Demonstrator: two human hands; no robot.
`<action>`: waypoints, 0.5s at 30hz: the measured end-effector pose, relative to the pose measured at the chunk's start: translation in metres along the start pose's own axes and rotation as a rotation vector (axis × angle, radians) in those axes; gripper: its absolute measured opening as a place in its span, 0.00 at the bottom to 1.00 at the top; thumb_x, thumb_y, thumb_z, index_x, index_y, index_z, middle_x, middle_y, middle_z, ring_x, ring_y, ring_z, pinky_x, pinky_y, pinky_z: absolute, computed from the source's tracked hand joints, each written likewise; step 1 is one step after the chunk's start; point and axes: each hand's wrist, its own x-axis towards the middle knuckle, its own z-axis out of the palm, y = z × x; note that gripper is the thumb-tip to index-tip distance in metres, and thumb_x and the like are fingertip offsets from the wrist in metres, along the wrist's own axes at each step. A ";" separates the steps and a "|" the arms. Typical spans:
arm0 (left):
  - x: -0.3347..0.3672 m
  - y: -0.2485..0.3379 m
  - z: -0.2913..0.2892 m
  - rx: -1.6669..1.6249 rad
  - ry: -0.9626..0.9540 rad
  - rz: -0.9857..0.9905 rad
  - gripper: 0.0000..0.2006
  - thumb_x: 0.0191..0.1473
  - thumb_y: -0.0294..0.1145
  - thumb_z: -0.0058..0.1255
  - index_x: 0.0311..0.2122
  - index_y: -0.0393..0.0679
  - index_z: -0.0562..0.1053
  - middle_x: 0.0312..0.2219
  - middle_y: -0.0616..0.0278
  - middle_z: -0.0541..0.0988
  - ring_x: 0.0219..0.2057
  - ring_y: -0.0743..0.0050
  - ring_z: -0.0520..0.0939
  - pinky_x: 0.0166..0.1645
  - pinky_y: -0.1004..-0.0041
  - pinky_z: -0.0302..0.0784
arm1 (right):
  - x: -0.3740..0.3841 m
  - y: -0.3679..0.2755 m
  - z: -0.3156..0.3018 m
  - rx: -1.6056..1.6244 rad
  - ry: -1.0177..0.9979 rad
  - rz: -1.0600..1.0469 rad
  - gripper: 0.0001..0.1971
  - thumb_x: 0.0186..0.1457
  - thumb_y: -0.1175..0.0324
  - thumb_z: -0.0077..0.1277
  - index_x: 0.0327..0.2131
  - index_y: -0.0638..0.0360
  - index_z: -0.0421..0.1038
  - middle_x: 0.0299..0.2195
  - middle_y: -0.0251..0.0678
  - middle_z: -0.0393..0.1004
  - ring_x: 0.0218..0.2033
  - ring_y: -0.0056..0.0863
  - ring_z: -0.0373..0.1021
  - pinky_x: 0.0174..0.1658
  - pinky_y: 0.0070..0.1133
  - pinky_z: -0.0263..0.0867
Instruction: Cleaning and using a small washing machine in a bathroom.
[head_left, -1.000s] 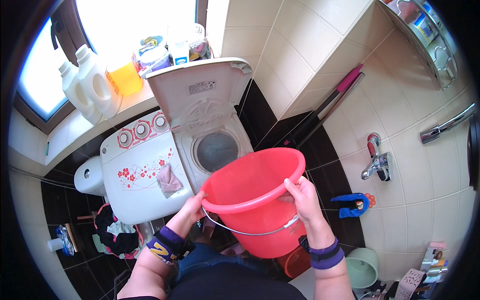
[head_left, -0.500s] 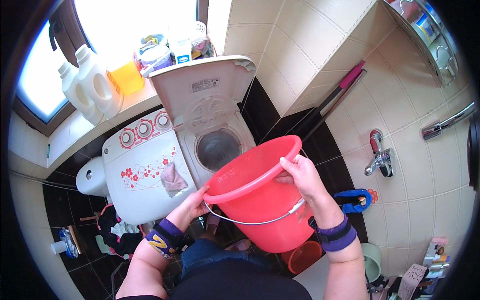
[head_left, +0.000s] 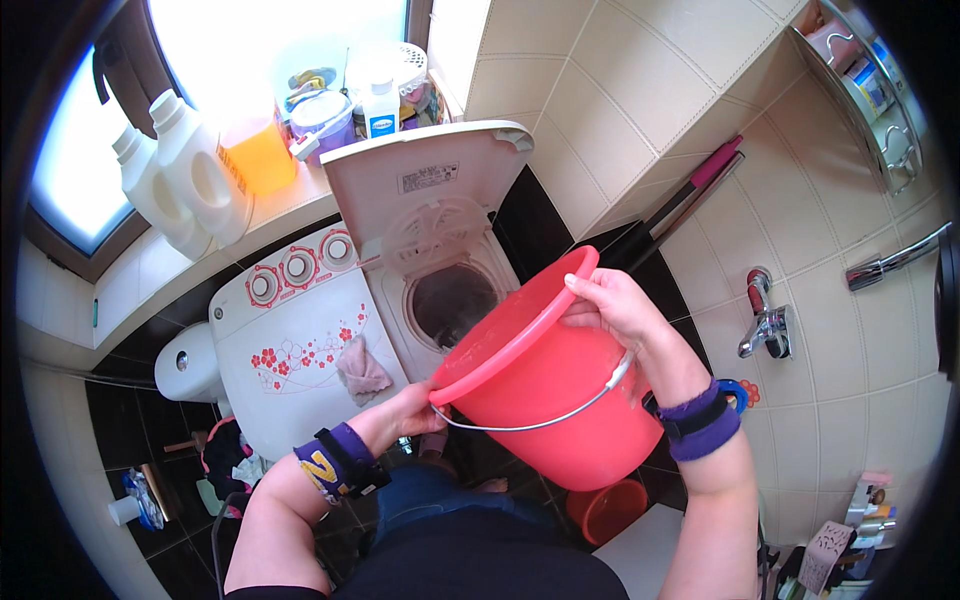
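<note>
I'm clamping the left hand [head_left: 412, 404] and right hand [head_left: 612, 300] on the bucket [head_left: 565, 385], holding it tilted toward the open tub [head_left: 445, 300] of the washer [head_left: 325, 315].

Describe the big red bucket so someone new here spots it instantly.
Find the white washing machine with its lid raised. At its right, the left hand and right hand hold the big red bucket, tilted, by its rim. Unlike the smaller red container below, it's held up.
</note>
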 end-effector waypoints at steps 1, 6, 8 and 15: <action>0.001 0.002 0.000 0.001 -0.002 -0.006 0.16 0.67 0.41 0.32 0.44 0.39 0.68 0.27 0.59 0.76 0.22 0.72 0.77 0.26 0.76 0.77 | 0.005 -0.003 0.001 0.006 0.014 0.008 0.15 0.63 0.63 0.48 0.40 0.69 0.70 0.38 0.47 0.77 0.40 0.37 0.77 0.46 0.29 0.75; 0.007 0.012 0.003 -0.176 -0.045 -0.087 0.15 0.67 0.36 0.34 0.41 0.34 0.68 0.27 0.57 0.77 0.22 0.73 0.79 0.26 0.78 0.80 | 0.035 -0.022 0.011 -0.017 0.021 0.049 0.14 0.61 0.63 0.51 0.35 0.70 0.70 0.37 0.49 0.77 0.40 0.38 0.77 0.46 0.29 0.75; 0.010 0.012 0.003 -0.188 -0.062 -0.080 0.14 0.66 0.35 0.35 0.41 0.33 0.68 0.27 0.57 0.77 0.22 0.73 0.79 0.26 0.78 0.80 | 0.047 -0.030 0.017 -0.044 0.016 0.076 0.14 0.61 0.63 0.52 0.35 0.69 0.70 0.37 0.49 0.77 0.39 0.38 0.77 0.47 0.29 0.75; 0.025 0.007 0.008 -0.227 -0.129 -0.030 0.09 0.64 0.30 0.39 0.38 0.36 0.69 0.22 0.60 0.74 0.19 0.75 0.76 0.23 0.78 0.75 | 0.080 -0.054 0.044 -0.243 0.026 0.078 0.16 0.60 0.64 0.51 0.37 0.74 0.70 0.35 0.50 0.77 0.37 0.36 0.77 0.43 0.27 0.77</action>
